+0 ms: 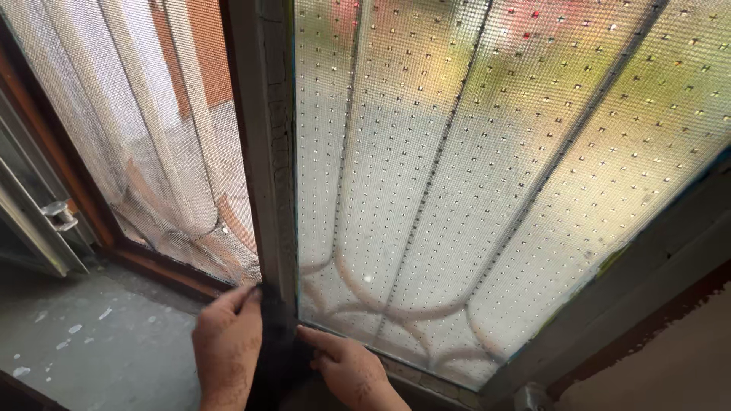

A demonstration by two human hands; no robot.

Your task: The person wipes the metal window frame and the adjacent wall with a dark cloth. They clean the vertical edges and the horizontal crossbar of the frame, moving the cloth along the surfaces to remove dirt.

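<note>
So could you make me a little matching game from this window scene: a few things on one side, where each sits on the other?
Things:
1. left hand
2. right hand
3. metal latch
4. stone sill

Places:
A. far left, on the frame
B. bottom edge of the patterned glass
C. foot of the centre post
D. below the mesh pane

Pairs: 1-C, 2-B, 3-A, 4-D

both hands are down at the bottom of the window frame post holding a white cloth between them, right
Not quite: the cloth is black, not white. The head view shows the left hand and the right hand at the foot of the frame post, with the dark cloth between them, beside the dotted frosted pane.
</note>
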